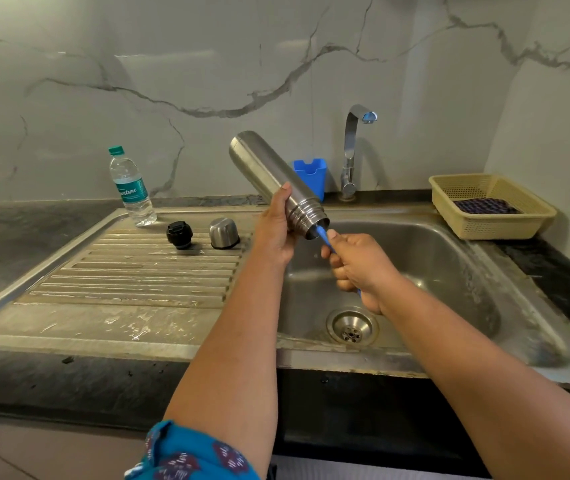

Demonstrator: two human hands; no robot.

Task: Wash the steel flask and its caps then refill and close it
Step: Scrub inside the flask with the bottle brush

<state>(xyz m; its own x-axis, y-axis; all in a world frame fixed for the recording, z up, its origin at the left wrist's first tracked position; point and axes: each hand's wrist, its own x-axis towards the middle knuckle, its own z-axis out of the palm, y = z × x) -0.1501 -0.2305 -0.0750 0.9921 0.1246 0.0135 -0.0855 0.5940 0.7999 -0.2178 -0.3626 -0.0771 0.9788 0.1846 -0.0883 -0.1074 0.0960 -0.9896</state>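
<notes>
- I see my left hand [276, 230] wrapped around the steel flask [269, 178] near its threaded neck, thumb up along the near side, fingers hidden behind the body.
- The flask is held in the air above the left edge of the sink basin [449, 271], tilted, with its base pointing up and far left and its open mouth pointing down toward my right.
- My right hand [356, 268] is clenched around a blue brush handle [323, 237], just right of the flask's mouth; the handle's far end goes into the opening, so the brush head is out of sight.
- On the ribbed draining board [131, 278], left of my hands, a black inner cap [179, 234] and a steel outer cap [224, 233] stand side by side, apart from each other.
- A plastic water bottle [132, 187] with a green lid stands at the board's far edge.
- Behind the flask is a blue holder [311, 176], with the tap [352, 150] to its right.
- A beige basket [491, 206] holding a dark cloth sits on the black counter at far right.
- The wall is grey-veined marble.
</notes>
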